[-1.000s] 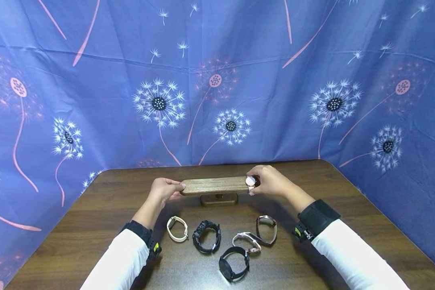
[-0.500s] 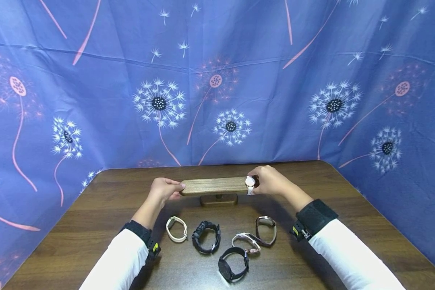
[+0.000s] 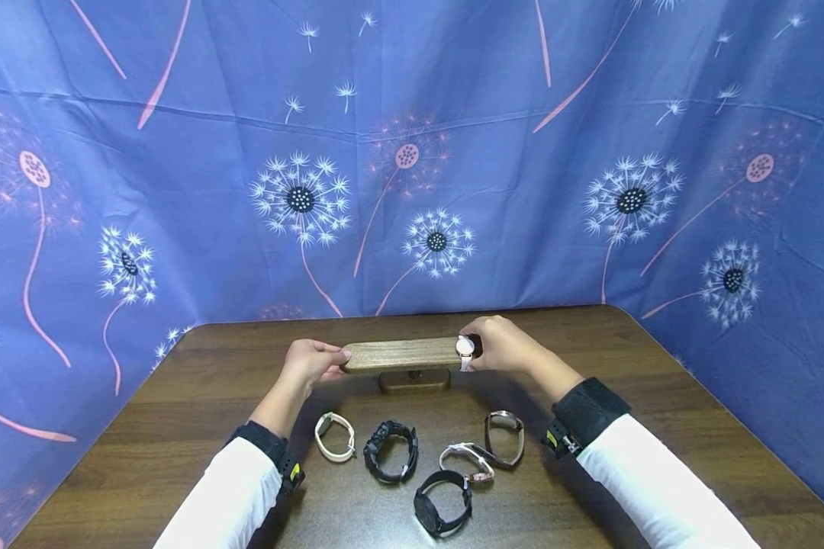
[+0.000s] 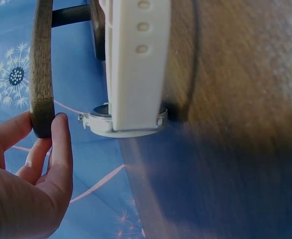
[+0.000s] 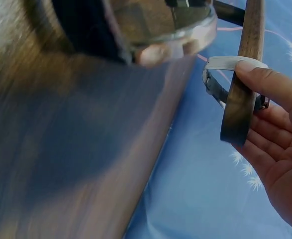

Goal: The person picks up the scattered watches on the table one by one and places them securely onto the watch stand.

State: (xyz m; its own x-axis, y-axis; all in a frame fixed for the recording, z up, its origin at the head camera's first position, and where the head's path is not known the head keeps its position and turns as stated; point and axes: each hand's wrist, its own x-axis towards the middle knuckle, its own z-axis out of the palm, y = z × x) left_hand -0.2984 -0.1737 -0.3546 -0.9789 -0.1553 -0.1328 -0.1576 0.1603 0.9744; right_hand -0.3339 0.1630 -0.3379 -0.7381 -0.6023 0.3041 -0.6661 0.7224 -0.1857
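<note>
A wooden watch stand has a long bar (image 3: 401, 355) raised on a dark base (image 3: 415, 383). My left hand (image 3: 309, 361) pinches the bar's left end between thumb and fingers, also seen on the bar (image 4: 42, 74) in the left wrist view. Around the bar's right part loops a white-strapped watch (image 3: 465, 347), face toward me. My right hand (image 3: 506, 345) holds this watch, fingers curled at its strap and round the bar. In the right wrist view the thumb presses the white strap (image 5: 224, 62), and the bar's end sticks out past it.
On the brown table in front of the stand lie a cream watch (image 3: 324, 422), a chunky black watch (image 3: 379, 437), a white-banded watch (image 3: 481, 477), a brown-strapped watch (image 3: 504, 418) and a round black watch (image 3: 426, 512). A blue patterned cloth (image 3: 522, 191) hangs behind the table.
My right hand has slid the white-strapped watch a little left along the bar. The left hand keeps its pinch on the bar's end, and the watches on the table stay put.
</note>
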